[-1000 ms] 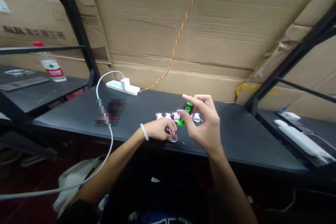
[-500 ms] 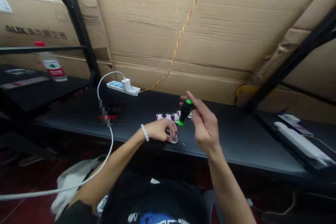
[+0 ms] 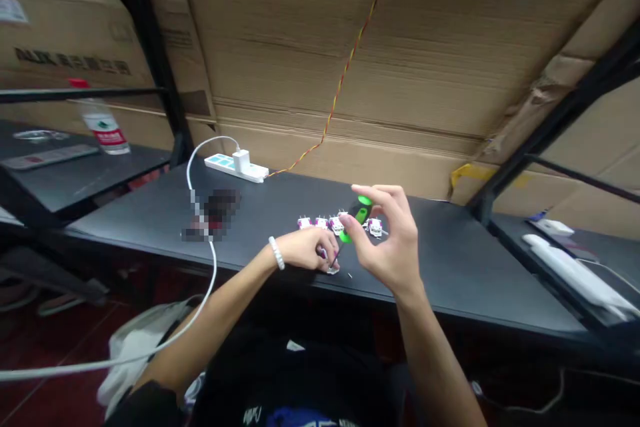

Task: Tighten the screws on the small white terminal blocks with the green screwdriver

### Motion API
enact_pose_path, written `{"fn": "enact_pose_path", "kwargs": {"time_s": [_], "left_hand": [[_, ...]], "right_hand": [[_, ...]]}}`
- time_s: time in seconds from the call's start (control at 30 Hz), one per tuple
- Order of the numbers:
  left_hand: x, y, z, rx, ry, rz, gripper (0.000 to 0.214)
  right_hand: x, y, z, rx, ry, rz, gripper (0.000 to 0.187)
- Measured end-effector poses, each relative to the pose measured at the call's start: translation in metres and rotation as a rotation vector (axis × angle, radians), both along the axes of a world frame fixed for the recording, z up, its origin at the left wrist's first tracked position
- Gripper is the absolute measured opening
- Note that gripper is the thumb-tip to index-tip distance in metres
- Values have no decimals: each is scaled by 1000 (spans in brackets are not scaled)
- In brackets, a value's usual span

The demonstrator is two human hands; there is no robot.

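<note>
My right hand (image 3: 393, 240) is shut on a green-and-black screwdriver (image 3: 361, 213), whose thin shaft slants down towards the small white part (image 3: 331, 269) at the table's front. My left hand (image 3: 303, 248) rests on the tabletop, its fingertips gripping that white part, with the shaft tip close by and partly hidden. A white beaded bracelet (image 3: 275, 253) circles my left wrist. Just beyond both hands lies a row of several small white connectors with magenta parts (image 3: 320, 223), partly hidden by my right hand.
The black tabletop (image 3: 465, 273) holds a white power strip (image 3: 235, 167) with a plugged-in charger and a white cable, plus a pixelated object (image 3: 213, 215). Cardboard (image 3: 325, 60) lines the wall behind, with a twisted red-yellow wire (image 3: 350, 73). Black shelf posts stand on both sides.
My right hand has turned and its fingers have opened around the screwdriver handle, now partly covering it. My left hand has stayed in place. The view has shifted slightly.
</note>
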State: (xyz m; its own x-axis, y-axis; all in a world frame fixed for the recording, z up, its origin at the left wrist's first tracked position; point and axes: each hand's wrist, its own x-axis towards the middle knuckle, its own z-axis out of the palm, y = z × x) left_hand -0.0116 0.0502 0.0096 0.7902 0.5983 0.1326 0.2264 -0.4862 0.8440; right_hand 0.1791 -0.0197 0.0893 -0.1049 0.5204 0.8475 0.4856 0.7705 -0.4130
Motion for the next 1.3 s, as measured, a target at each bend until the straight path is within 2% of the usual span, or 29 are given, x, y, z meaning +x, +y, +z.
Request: {"fn": "enact_pose_path", "kwargs": {"time_s": [0.2,0.37,0.53,0.7,0.9,1.07,1.2,1.3], "left_hand": [[0,-1,1,2,-1,21,17],[0,-2,3,-13,20,20,18],[0,-2,4,-5,24,25,14],[0,-3,5,-23,25,15,11],[0,-2,4,5,14,15,13],[0,0,2,6,36,16,12],[-1,-1,3,7,21,26,13],[-1,-2,4,19,25,6,16]], "right_hand": [[1,0,-2,-90,-1,146,49],[0,0,-1,-31,-5,-25,41],[1,0,0,-90,-5,106,49],[0,0,2,-20,-10,-55,40],[2,1,2,-111,-43,139,50],[-1,-1,3,-39,-14,-13,41],[1,-1,2,-94,-2,114,51],[1,-1,2,-63,-10,68,46]]}}
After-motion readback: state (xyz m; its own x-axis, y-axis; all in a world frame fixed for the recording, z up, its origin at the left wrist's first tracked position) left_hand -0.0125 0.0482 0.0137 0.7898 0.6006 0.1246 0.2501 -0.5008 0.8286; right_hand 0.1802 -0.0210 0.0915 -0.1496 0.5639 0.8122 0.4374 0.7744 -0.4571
